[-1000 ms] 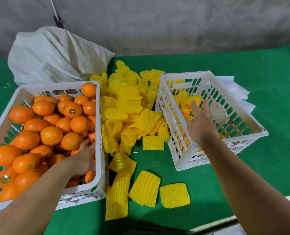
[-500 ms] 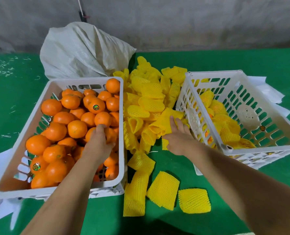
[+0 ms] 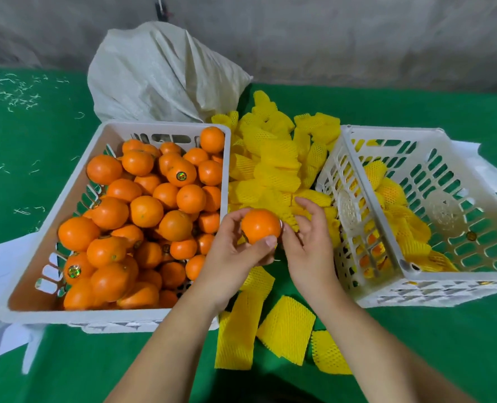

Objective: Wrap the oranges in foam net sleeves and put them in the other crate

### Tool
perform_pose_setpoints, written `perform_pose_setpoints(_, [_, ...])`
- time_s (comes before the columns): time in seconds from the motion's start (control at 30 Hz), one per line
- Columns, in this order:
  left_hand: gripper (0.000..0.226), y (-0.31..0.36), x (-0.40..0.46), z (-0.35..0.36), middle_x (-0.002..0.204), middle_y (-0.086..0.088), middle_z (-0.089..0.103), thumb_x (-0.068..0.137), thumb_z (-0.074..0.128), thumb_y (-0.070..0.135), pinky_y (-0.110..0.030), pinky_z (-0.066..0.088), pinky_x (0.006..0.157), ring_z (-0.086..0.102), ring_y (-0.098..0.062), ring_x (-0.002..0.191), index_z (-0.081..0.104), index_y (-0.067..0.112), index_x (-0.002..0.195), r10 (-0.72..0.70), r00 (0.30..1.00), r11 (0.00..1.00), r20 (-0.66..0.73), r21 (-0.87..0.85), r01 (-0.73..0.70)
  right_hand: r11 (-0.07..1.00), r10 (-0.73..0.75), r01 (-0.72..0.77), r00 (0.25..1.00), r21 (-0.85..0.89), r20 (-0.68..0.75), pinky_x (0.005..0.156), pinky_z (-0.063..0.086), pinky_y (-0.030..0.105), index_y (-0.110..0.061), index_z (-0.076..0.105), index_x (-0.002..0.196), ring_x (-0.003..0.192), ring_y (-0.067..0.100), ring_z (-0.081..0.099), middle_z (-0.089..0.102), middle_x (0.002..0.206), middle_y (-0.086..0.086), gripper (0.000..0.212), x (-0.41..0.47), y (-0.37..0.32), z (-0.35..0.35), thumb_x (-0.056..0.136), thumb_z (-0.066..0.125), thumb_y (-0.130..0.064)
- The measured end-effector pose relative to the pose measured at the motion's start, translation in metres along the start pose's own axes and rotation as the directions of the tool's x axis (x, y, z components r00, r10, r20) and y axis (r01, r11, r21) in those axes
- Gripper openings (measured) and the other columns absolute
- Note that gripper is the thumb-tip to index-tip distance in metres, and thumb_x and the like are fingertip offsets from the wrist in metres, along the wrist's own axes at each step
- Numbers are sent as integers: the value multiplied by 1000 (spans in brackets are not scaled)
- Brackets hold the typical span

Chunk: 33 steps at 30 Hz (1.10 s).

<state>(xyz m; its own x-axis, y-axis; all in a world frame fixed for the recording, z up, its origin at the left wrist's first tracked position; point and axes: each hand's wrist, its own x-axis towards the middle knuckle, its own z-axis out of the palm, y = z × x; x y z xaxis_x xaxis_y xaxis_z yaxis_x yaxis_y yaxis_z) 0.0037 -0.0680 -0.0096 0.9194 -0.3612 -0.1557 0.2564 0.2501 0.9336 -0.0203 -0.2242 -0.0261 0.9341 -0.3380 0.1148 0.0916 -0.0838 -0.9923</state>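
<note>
The orange (image 3: 260, 226) is held above the green table (image 3: 416, 353), between the two crates, in front of the pile of foam net sleeves (image 3: 270, 170). The left hand (image 3: 235, 257) grips it, fingers curled over the top and thumb pressed against the near side. The right hand (image 3: 308, 245) is just beside the fruit, its fingers curled and apparently pinching a sleeve (image 3: 289, 218) at the orange's right edge. To do the step well, stretch the sleeve mouth wide, steady the orange with the left hand, and draw the net evenly over the fruit until it is centred. The source crate (image 3: 166, 125) on the left holds many bare oranges; the receiving crate (image 3: 387, 228) on the right holds several wrapped ones. The sleeve in the right hand is mostly hidden behind the fingers, so its opening cannot be confirmed. The count of wrapped fruit is obscured by the crate wall. A white sack (image 3: 160, 74) lies behind.
</note>
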Motion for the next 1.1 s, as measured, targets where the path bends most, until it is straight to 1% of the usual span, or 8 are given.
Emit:
perform_pose_setpoints(0.1, [63,-3,-3,-3,125,3,67,81,86,36,-37,63,84,75,-25,99,56,34,135,14,1000,998,18,55,-15,992,124,-123,992,31,-15,84,61,37,-47,70,109,98,13,71,74,104,-10,19,-9,-15,-2,93,61,-51])
perform_pose_setpoints(0.17, [62,-3,-5,-6,131,5,67,82,84,33,-38,61,85,74,-24,97,55,30,137,18,995,999,99,39,-22,963,236,-236,972,131,15,84,59,50,-34,75,100,91,24,70,74,95,-1,15,-10,-23,-6,97,64,-43])
perform_pose_setpoints(0.37, [66,4,-6,-14,119,-4,71,74,85,29,-35,61,78,73,-29,83,56,27,133,-83,969,994,231,-44,96,848,402,-458,884,266,239,81,62,40,-10,69,105,94,26,74,75,105,15,7,-6,-38,-18,100,64,-11])
perform_pose_setpoints(0.57, [58,1,-12,-3,119,11,63,70,92,43,-39,63,81,71,-19,98,60,44,119,54,992,985,115,157,-72,953,293,-297,954,57,68,81,61,42,-39,73,86,90,21,72,75,89,-4,14,-16,-35,-5,94,68,-28])
perform_pose_setpoints(0.67, [58,-1,-16,-4,121,4,62,76,86,47,-43,63,89,71,-23,103,62,44,129,75,995,989,72,121,-84,968,244,-244,970,52,6,65,58,31,-36,70,92,78,12,71,74,91,-8,5,-19,-33,-6,92,69,-32])
perform_pose_setpoints(0.8, [62,-1,-16,-6,127,-7,59,80,83,45,-44,62,91,74,-30,104,59,42,138,16,996,1000,84,13,-18,970,242,-243,969,24,40,63,54,26,-33,67,112,69,6,67,74,94,-11,23,-21,-35,-9,96,67,-18])
perform_pose_setpoints(1.0, [69,-3,-14,-3,124,9,67,71,92,58,-46,64,90,73,-24,110,60,49,132,46,996,991,81,122,-55,980,132,-127,991,-155,22,66,55,53,-32,68,88,66,16,61,68,77,-8,12,-25,-39,-4,97,61,-36])
perform_pose_setpoints(1.1, [71,0,-13,-7,120,-1,64,72,93,57,-41,62,84,75,-31,92,62,41,135,-12,994,999,107,50,7,966,14,-34,997,-256,-80,55,45,36,-28,64,82,62,3,52,61,70,-14,17,-21,-33,-3,98,66,-34])
